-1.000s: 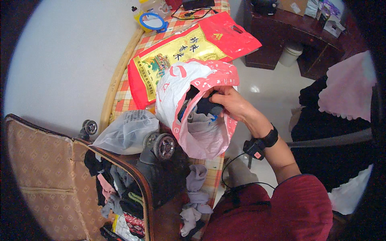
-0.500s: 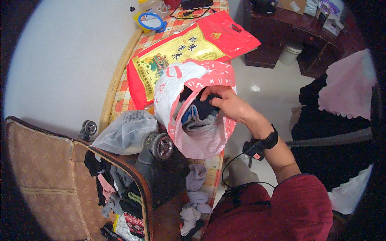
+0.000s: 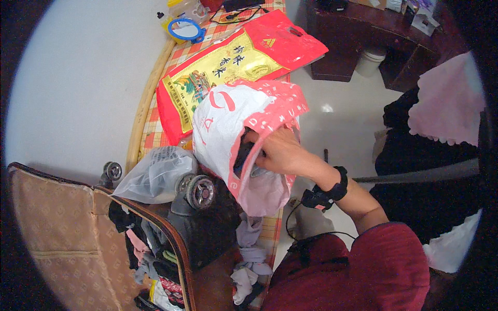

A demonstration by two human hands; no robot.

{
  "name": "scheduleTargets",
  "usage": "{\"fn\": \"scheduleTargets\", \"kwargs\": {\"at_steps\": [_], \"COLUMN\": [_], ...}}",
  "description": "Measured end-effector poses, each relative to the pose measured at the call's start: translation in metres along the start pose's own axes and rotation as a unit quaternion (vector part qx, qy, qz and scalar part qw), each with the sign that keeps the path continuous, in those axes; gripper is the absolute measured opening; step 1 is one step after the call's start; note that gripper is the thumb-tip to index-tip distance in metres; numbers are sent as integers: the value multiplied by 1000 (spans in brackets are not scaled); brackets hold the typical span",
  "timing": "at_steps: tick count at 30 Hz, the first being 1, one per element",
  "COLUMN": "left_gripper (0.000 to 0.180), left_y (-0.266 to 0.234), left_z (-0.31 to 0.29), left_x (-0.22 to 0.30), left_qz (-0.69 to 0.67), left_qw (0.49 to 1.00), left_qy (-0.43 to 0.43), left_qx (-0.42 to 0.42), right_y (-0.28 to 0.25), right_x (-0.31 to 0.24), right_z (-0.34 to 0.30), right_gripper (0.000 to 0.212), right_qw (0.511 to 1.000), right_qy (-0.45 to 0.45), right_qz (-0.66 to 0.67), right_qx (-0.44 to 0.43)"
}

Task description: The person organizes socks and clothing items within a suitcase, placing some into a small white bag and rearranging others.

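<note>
My right hand (image 3: 280, 151) reaches into the mouth of a white and pink plastic bag (image 3: 220, 111) on the bed or table edge. Its fingers curl inward among dark cloth, and the bag's rim and shadow hide what they hold. The bag leans over with its opening toward me, and pale cloth shows low inside. Beside it is an open brown suitcase (image 3: 62, 228) on its side, with several clothes (image 3: 142, 243) packed in it. My left hand is out of view.
A red and yellow rice bag (image 3: 223, 67) lies behind on the checked cloth. A translucent bag (image 3: 158, 176) rests by the suitcase wheel (image 3: 199, 192). Grey socks (image 3: 251, 254) lie along the suitcase. A blue-rimmed mirror (image 3: 187, 30) stands far left; a white bucket (image 3: 371, 62) is under the dark desk.
My right hand has gone deeper into the plastic bag, moving down and slightly left. The bag has tilted, its mouth narrowing around the hand. The whole view has shifted a little.
</note>
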State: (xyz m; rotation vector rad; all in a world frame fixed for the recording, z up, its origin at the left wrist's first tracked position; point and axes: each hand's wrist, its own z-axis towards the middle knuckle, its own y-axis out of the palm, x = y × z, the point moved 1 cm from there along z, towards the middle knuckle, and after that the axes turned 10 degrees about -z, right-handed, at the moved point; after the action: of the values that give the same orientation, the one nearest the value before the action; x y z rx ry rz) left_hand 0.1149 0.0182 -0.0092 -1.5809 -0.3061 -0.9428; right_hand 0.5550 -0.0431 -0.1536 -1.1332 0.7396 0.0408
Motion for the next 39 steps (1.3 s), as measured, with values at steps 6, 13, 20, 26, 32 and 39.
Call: {"fn": "scheduleTargets", "kwargs": {"at_steps": [6,13,20,26,32,39], "left_gripper": [17,18,20,19,18,20], "left_y": [1,2,6,8,-1,1], "left_z": [-2,-1,-1,-2,-1,-2], "left_x": [-1,4,12,13,13,3], "left_qz": [0,-10,-2,22,76,14], "left_qw": [1000,1000,1000,1000,996,999], "left_qy": [-2,-10,-1,21,36,35], "left_qx": [9,8,-1,8,-2,16], "right_y": [10,8,10,21,16,-56], "right_x": [18,16,12,7,-12,-58], "right_z": [9,23,30,39,26,3], "right_gripper": [37,22,19,20,28,23], "right_qw": [993,996,997,994,981,980], "right_qy": [34,13,18,-39,-132,-149], "right_qz": [60,73,47,34,-111,-130], "right_qx": [91,51,56,96,93,18]}}
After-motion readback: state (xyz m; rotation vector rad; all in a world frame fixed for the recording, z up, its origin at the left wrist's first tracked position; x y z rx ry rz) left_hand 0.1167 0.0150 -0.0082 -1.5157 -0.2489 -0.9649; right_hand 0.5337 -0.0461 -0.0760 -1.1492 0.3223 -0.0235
